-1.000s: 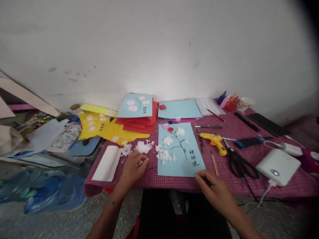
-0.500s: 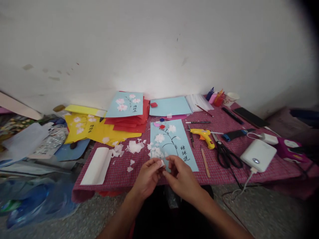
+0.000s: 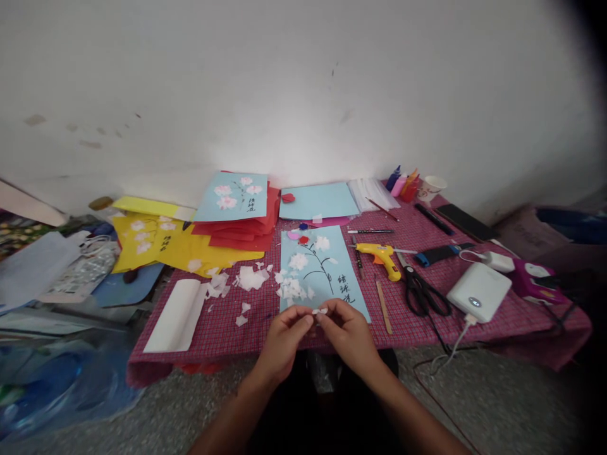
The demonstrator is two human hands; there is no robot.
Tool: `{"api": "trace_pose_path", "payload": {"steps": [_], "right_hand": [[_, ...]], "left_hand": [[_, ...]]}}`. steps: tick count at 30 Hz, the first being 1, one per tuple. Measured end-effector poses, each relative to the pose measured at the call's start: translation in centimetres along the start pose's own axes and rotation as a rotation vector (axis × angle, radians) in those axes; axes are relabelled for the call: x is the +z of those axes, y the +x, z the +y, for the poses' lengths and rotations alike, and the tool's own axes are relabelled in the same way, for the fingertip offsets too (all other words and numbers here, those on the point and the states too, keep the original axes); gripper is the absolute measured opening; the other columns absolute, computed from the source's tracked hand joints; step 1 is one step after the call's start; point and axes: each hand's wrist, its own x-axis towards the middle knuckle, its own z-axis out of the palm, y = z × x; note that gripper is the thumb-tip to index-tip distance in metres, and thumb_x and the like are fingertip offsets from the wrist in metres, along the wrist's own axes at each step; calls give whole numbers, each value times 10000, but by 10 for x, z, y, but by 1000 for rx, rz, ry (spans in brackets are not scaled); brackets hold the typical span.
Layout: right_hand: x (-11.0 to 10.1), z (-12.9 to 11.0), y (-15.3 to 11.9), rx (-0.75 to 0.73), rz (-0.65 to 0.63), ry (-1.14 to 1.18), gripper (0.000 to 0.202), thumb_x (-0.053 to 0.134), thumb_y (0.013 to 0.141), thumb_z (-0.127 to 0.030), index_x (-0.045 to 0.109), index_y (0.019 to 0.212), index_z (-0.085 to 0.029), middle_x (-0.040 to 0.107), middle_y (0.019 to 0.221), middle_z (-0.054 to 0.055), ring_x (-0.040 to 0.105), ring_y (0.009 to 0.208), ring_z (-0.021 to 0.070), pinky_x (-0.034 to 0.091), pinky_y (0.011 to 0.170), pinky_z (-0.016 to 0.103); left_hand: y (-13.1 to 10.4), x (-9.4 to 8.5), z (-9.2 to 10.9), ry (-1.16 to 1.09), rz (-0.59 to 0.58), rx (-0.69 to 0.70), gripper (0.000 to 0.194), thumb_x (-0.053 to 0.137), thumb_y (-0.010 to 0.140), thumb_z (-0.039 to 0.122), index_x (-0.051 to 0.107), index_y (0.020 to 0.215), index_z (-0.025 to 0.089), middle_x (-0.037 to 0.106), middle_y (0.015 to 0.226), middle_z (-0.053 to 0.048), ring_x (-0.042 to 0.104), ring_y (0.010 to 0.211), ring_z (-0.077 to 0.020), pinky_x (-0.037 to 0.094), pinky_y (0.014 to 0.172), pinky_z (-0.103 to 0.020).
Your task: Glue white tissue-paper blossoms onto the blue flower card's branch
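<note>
Between my fingertips is a small piece of white paper, pinched from both sides. My left hand grips its left end with thumb and forefinger. On the other side my right hand is closed on the right end. Both hands are just over the near edge of a light blue sheet. That sheet carries a drawn dark branch, brush-written characters and white paper-petal flowers. Loose white petals lie along its left side. More torn white paper scraps are scattered farther left on the checked cloth.
A folded white paper lies front left. Behind are yellow sheets and a red stack topped by a finished blue picture. Rightward lie a yellow glue gun, a wooden stick, black scissors and a white power bank with cables.
My right hand has closed in on the white paper piece, and both hands now pinch it. The view has shifted slightly to the right.
</note>
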Motion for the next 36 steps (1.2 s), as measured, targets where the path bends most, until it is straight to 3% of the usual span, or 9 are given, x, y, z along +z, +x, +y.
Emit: {"api": "trace_pose_path", "payload": {"steps": [7, 17, 30, 33, 36], "right_hand": [[-3, 1, -1, 146, -51, 170, 305, 728, 846, -477, 728, 827, -172, 561, 584, -32, 475, 501, 110, 374, 478, 232], [-4, 5, -9, 133, -108, 265, 331, 719, 884, -487, 809, 1018, -198, 557, 590, -33, 409, 489, 85, 341, 463, 220], [-6, 8, -9, 159, -122, 280, 372, 705, 895, -514, 779, 1055, -186, 529, 608, -38, 411, 496, 90, 334, 467, 233], [-13, 8, -8, 155, -143, 294, 415, 729, 878, -497, 723, 1179, -211, 558, 698, -37, 445, 521, 90, 360, 481, 231], [-25, 6, -4, 133, -211, 245, 470, 775, 839, -444, 668, 1243, -231, 627, 878, -2, 534, 638, 111, 431, 556, 241]], "left_hand": [[3, 1, -4, 161, 22, 89, 218, 798, 821, 360, 752, 880, 155, 711, 853, -24, 596, 813, -140, 459, 780, -257], [-3, 7, -1, -141, -65, -82, 319, 845, 785, 417, 724, 822, 124, 650, 709, -12, 579, 658, -114, 474, 678, -266], [-1, 10, -4, -78, -35, -80, 322, 832, 785, 423, 698, 800, 131, 640, 696, -3, 573, 646, -116, 473, 657, -259], [1, 8, -2, 12, -35, -49, 306, 787, 815, 434, 687, 803, 145, 612, 696, 11, 540, 661, -116, 448, 667, -256], [2, 7, 4, 308, -26, 60, 271, 704, 872, 408, 679, 774, 156, 589, 699, 13, 507, 680, -120, 404, 662, -246]]}}
